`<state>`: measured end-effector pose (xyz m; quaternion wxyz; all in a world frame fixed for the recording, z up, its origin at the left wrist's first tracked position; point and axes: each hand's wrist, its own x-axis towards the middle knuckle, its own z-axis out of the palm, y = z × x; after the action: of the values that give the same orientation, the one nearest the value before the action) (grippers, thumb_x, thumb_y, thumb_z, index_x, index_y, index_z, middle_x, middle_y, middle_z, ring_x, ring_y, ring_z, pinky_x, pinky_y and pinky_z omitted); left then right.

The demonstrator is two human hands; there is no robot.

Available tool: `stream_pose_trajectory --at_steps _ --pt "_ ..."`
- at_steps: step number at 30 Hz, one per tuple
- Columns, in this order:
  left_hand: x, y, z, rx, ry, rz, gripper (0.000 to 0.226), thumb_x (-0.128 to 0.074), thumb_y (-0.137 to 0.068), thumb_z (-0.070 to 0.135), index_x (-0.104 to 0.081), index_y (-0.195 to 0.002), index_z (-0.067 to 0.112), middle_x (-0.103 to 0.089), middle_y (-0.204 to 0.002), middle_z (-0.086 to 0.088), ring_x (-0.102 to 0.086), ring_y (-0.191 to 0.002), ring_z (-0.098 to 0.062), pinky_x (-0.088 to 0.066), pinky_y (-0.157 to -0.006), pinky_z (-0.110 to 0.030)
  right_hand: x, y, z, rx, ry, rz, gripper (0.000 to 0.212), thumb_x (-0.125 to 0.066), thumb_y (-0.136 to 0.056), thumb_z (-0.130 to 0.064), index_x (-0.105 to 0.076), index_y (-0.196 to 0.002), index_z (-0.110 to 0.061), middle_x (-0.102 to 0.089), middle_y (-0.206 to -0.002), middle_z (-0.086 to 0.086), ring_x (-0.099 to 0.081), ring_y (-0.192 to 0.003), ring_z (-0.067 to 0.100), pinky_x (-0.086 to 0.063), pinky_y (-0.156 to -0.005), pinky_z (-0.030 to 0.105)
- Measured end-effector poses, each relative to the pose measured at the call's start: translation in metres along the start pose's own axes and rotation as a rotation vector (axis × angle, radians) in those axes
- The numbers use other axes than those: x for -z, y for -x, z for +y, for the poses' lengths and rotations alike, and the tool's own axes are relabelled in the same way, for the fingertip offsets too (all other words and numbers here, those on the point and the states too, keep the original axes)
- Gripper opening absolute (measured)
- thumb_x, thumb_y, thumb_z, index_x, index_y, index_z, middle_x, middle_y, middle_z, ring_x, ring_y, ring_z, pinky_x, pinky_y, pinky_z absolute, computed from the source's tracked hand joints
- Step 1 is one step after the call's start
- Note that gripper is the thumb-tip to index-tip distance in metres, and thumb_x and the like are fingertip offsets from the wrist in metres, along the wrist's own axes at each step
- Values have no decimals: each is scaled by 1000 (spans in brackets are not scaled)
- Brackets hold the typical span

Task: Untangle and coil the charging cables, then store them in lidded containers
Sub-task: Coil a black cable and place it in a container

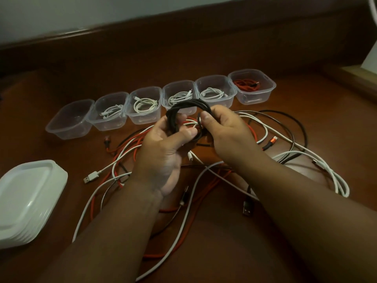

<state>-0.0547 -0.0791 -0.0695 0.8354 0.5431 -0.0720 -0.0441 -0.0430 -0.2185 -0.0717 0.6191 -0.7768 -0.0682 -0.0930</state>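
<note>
Both forearms reach forward from the bottom of the view and meet above the middle of the brown table [204, 58], where the hands share a coiled black cable [184, 105]. The left hand [163, 152] is turned palm inward, its thumb lying across the lower part of the coil and its fingers curled round the loops from behind, so it grips the bundle. The right hand [226, 129] comes in from the other side with its back up, thumb and fingers bent to pinch the black strand at the right edge of the coil. The coil is held upright, clear of the table, just in front of the row of six clear containers [214, 101]. The container at the left end [69, 121] looks empty, the next four each hold a coiled white cable [111, 112], and the one at the right end holds a coiled red cable [247, 84]. None of them has a lid on. Beneath the hands and arms a loose tangle of cables [285, 158] in white, red and black spreads over the table, with several plugs showing at its edges. A stack of white lids [26, 201] sits at the left edge, well apart from the containers.
</note>
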Motion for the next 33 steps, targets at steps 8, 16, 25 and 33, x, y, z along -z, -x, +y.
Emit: stream_pose_trajectory --at_steps 8,16,25,33 --pt "13 -4 4 -27 -617 15 55 -62 -92 -1 -63 -124 44 -70 -102 0 -70 -96 -14 -56 -81 -30 12 -7 2 0 -13 53 16 -54 -100 -31 -64 -88 -29 -64 -80 -6 -60 -74 8 -51 -67 29" --pt "2 0 12 182 -20 -2 26 -42 -100 3 -61 -116 10 -54 -61 1 -60 -59 -11 -60 -74 -34 18 -14 2 -268 -322 105 20 -57 -99 -24 -66 -83 -15 -58 -62 -4 -49 -58 11 -41 -56 27" --pt "2 2 11 344 17 -48 15 -43 -101 19 -57 -106 17 -34 -59 5 -26 -41 -5 -32 -41 -18 18 -17 1 -500 -629 60 19 -56 -99 -28 -65 -95 -11 -54 -80 3 -50 -62 11 -45 -52 21" --pt "3 2 6 8 -234 59 19 -59 -91 25 -70 -104 17 -68 -79 -2 -64 -70 -12 -50 -62 -20 12 -1 -13 -588 -973 -228 20 -51 -99 -19 -63 -89 -5 -70 -80 12 -69 -70 18 -58 -66 24"
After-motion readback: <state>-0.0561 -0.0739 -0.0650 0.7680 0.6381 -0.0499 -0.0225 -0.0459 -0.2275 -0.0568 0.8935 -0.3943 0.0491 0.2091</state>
